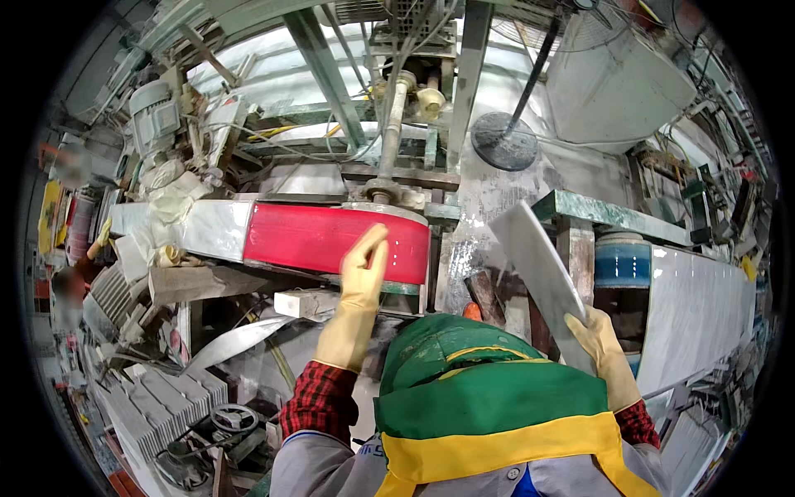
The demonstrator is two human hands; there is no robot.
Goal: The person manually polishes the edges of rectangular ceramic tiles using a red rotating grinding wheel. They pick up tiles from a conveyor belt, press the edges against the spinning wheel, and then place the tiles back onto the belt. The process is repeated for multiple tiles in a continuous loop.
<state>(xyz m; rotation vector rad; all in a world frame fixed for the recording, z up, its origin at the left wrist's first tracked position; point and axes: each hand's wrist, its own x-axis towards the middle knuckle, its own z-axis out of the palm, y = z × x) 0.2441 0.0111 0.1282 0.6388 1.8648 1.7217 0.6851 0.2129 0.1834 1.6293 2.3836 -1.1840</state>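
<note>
My left hand (pixel 362 273), in a yellow rubber glove, is raised with fingers together against the red sanding belt (pixel 315 236) of a belt machine; it holds nothing. My right hand (pixel 603 348), also gloved in yellow, grips the lower end of a flat grey stone slab piece (pixel 538 265) that tilts up and to the left, apart from the belt. A green and yellow apron (pixel 489 398) covers my chest below both hands.
The belt machine's green steel frame (pixel 331 83) and shaft rise behind the belt. A pale stone block (pixel 302 302) lies under the belt. Stacked grey slabs (pixel 166 406) sit lower left. A long white slab (pixel 704 315) and blue drum (pixel 623 261) stand right.
</note>
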